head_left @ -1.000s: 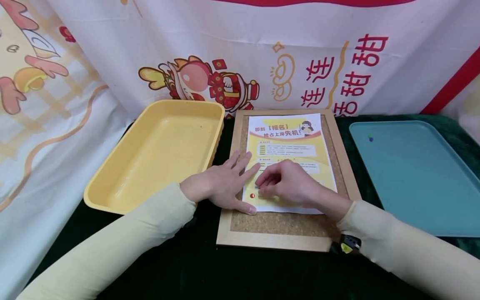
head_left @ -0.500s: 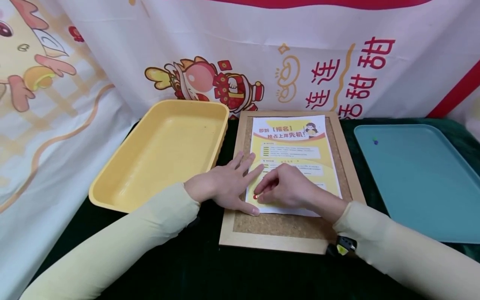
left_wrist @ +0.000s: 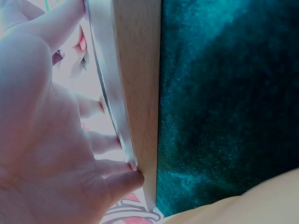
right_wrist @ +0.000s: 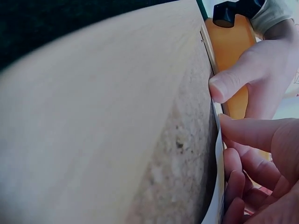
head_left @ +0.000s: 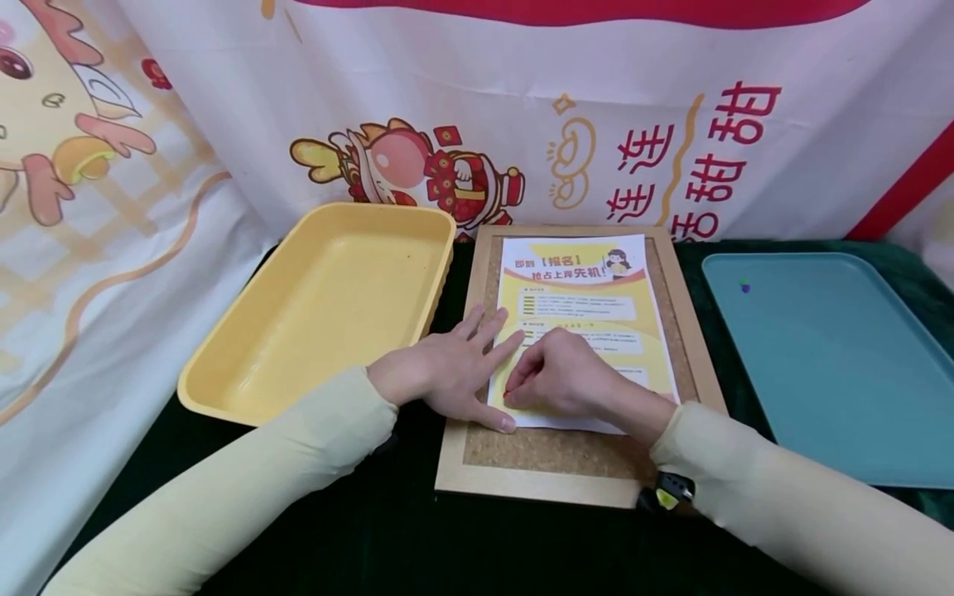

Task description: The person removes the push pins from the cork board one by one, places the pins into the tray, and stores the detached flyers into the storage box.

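Note:
A yellow-and-white printed sheet (head_left: 577, 308) lies on a wood-framed cork board (head_left: 537, 454). My left hand (head_left: 456, 366) rests spread on the sheet's lower left edge and the frame beside it. In the left wrist view its straight fingers (left_wrist: 100, 142) reach toward the wooden frame. Close to the left thumb, my right hand (head_left: 570, 379) pinches a small red pushpin (head_left: 506, 395) at the sheet's lower left corner; the fingers mostly hide it. The right wrist view shows the right hand's thumb (right_wrist: 252, 133) at the sheet, whose lower edge lifts slightly off the cork.
A yellow tray (head_left: 320, 314) stands left of the board, close to the left forearm. To the right lies a blue-green tray (head_left: 842, 372) with a tiny purple-and-green item (head_left: 745, 287) on it. Dark green cloth (head_left: 417, 538) covers the table; a printed curtain (head_left: 477, 66) hangs behind.
My right fingertips have moved slightly down and left onto the red pushpin, which stood apart from them a second ago. My left hand stays in place on the sheet.

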Motion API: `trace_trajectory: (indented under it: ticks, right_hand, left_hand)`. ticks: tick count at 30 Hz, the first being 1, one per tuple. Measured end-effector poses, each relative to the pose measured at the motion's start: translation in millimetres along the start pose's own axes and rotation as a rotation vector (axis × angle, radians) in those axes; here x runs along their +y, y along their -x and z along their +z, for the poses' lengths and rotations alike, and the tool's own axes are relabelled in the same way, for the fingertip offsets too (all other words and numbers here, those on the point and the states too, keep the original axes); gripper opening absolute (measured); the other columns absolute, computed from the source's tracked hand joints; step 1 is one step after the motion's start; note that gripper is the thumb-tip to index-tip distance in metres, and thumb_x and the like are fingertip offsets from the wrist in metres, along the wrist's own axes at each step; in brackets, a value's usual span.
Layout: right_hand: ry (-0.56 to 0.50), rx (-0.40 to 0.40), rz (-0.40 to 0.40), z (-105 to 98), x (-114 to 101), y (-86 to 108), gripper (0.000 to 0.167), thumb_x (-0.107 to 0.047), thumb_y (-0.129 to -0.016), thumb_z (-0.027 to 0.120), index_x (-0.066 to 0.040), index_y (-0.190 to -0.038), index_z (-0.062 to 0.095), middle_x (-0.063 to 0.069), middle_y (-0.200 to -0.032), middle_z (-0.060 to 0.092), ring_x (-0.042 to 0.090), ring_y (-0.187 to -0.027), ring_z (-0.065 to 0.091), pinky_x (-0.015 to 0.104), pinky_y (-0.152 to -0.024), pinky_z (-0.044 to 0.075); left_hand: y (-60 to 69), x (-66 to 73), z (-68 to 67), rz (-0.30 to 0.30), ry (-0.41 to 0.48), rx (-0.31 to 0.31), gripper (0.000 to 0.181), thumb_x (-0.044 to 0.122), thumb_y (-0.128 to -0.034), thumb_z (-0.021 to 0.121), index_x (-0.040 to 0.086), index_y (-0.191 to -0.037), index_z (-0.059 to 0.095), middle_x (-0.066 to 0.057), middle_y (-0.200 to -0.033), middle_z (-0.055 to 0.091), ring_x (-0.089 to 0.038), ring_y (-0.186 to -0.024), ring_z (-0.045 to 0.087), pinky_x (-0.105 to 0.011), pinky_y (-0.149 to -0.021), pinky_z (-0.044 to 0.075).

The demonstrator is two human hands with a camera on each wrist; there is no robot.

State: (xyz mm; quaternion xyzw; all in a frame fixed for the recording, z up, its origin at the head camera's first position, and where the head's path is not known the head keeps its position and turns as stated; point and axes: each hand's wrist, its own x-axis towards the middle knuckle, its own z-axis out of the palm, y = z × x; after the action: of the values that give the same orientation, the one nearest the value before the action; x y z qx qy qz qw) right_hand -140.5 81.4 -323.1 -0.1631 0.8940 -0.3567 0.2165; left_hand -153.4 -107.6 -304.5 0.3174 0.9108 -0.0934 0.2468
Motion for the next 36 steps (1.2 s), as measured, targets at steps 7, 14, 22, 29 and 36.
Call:
trace_trajectory:
  ticks: [7,14,22,29,36]
  right_hand:
    - [-0.016,-0.042,0.043,0,-3,-1.7,0.011,-0.016,-0.088,0.085,-0.017,-0.078,0.082,-0.002,-0.069,0.074,0.015,-0.069,0.061,0.027,-0.065,0.043]
    - [-0.037,-0.089,0.041,-1,-5,-1.3,0.012,-0.012,-0.090,0.080,-0.015,-0.078,0.081,-0.001,-0.071,0.073,0.015,-0.068,0.058,0.026,-0.063,0.040]
    - [-0.087,-0.159,-0.015,-5,-3,0.6,0.012,-0.009,-0.091,0.075,-0.016,-0.082,0.080,-0.002,-0.071,0.068,0.013,-0.062,0.051,0.025,-0.061,0.038]
    - [-0.146,-0.146,-0.011,-19,7,3.3,0.006,-0.011,-0.094,0.075,-0.013,-0.089,0.076,0.001,-0.080,0.066,0.018,-0.070,0.053,0.028,-0.064,0.040]
    - [-0.139,-0.070,-0.076,-36,19,9.3,0.006,-0.014,-0.095,0.077,-0.011,-0.090,0.075,0.004,-0.086,0.073,0.020,-0.077,0.059,0.029,-0.069,0.044]
  left_hand:
    - [-0.6,-0.1,0.2,0.003,-0.002,0.005,0.116,0.087,-0.0912,0.051,0.023,-0.173,-0.001,-0.015,-0.180,-0.012,-0.044,-0.166,-0.007,-0.054,-0.130,0.027]
    - [-0.1,0.2,0.2,0.002,-0.004,0.005,0.117,0.087,-0.0907,0.051,0.023,-0.173,-0.002,-0.015,-0.180,-0.013,-0.044,-0.166,-0.007,-0.053,-0.130,0.028]
    - [-0.5,-0.5,0.8,0.005,-0.004,0.007,0.118,0.087,-0.0904,0.052,0.023,-0.173,-0.003,-0.015,-0.179,-0.013,-0.044,-0.166,-0.008,-0.053,-0.130,0.030]
    - [-0.9,-0.3,1.6,-0.004,0.004,0.006,0.117,0.089,-0.0898,0.050,0.025,-0.173,-0.003,-0.014,-0.180,-0.013,-0.043,-0.166,-0.007,-0.053,-0.129,0.031]
    - [-0.8,0.4,0.6,-0.015,0.012,-0.003,0.117,0.089,-0.0894,0.050,0.027,-0.173,-0.004,-0.012,-0.180,-0.014,-0.042,-0.166,-0.009,-0.052,-0.131,0.026]
